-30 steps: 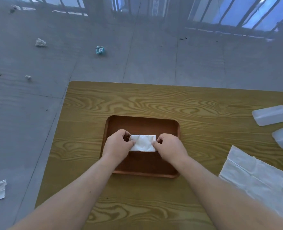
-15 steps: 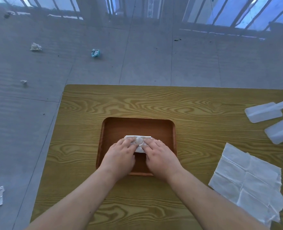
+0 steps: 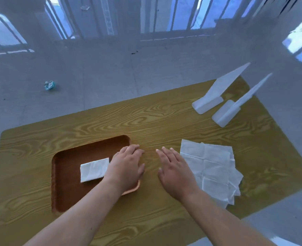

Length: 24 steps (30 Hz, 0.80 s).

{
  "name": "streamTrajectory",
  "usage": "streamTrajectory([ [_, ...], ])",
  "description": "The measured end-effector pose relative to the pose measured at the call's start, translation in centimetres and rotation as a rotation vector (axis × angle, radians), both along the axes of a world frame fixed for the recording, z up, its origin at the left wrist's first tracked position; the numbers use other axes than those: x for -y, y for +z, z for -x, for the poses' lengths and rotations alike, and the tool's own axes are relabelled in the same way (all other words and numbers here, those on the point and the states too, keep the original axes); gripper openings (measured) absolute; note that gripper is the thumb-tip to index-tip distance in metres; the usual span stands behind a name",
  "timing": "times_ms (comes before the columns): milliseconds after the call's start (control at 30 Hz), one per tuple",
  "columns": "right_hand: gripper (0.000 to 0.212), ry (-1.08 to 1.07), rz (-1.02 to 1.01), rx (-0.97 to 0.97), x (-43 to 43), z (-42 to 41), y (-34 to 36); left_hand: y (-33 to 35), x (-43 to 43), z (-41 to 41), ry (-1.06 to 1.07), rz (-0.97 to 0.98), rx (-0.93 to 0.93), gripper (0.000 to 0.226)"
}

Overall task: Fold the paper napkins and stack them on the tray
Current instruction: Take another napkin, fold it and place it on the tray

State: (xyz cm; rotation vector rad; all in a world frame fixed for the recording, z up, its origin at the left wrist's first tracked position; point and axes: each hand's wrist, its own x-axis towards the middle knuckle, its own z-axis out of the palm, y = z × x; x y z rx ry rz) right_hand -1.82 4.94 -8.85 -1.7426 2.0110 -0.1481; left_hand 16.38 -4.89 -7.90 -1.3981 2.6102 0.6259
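Observation:
A folded white napkin (image 3: pixel 94 169) lies flat in the brown tray (image 3: pixel 66 192) on the wooden table. My left hand (image 3: pixel 127 167) hovers over the tray's right side, just right of the folded napkin, palm down, fingers extended, holding nothing. My right hand (image 3: pixel 175 171) is over the bare table between the tray and a pile of unfolded white napkins (image 3: pixel 212 167), its outer edge at the pile's left border, fingers spread and empty. My forearms hide part of the tray's front right corner.
Two white plastic scrapers (image 3: pixel 215 93) (image 3: pixel 235 109) lie at the table's (image 3: pixel 146 121) far right. A crumpled blue-white wrapper (image 3: pixel 49 85) is on the grey floor beyond the table. Railings stand at the back.
Both hands let go of the folded napkin, which stays in the tray, and moved right toward the unfolded pile. The view swung to the right.

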Motion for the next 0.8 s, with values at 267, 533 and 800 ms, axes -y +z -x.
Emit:
streamTrajectory([
  [267, 0.063, -0.335, -0.104, 0.002, -11.2, 14.9, -1.8, -0.7, -2.5, 19.7, -0.314, -0.087, 0.021, 0.062],
  [533, 0.061, -0.22, -0.148, 0.021, -12.2, 16.2, -2.7, -1.4, -0.7, 25.1, -0.347, -0.101, 0.095, 0.066],
  [800, 0.057, -0.211, -0.128, 0.053, -12.6, 17.3, -3.8, -2.8, -0.7, 28.2, -0.282, -0.067, 0.2, 0.061],
])
